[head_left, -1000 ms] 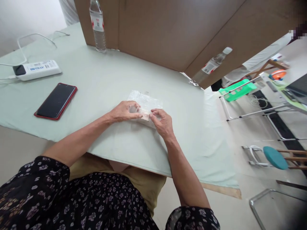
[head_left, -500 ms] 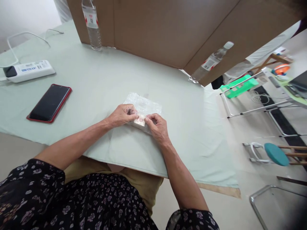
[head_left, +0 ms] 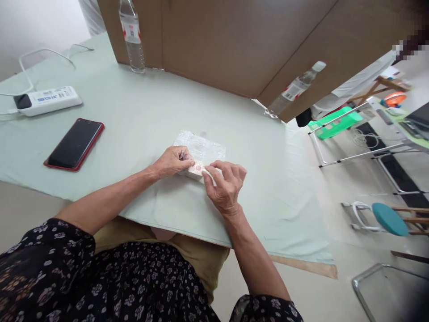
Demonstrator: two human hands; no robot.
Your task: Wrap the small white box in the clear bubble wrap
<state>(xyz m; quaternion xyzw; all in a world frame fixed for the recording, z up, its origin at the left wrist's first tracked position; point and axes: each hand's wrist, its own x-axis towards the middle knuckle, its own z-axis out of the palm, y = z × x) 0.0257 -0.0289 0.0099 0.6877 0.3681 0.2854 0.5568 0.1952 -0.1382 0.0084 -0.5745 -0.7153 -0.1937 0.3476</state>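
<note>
A small white box (head_left: 195, 170) with a reddish mark on top sits near the front edge of the cloth-covered table. Clear bubble wrap (head_left: 204, 146) lies flat behind it and passes around or under it. My left hand (head_left: 177, 161) pinches the wrap at the box's left side, thumb on the box's top corner. At the right side is my right hand (head_left: 225, 182), its fingers curled and parted, with thumb and index fingertips close to the box's right edge. Whether those fingertips touch the wrap is too small to tell.
A phone with a red case (head_left: 75, 144) and a white power strip (head_left: 50, 100) lie at the left. One bottle (head_left: 133, 42) stands before the cardboard panel (head_left: 214, 40); another bottle (head_left: 295, 89) is at the right. A teal stool (head_left: 389, 219) stands beyond the table.
My right hand has loosened its pinch at the box's right side, and its fingers have lifted and spread to the right. My left hand has stayed nearly in place.
</note>
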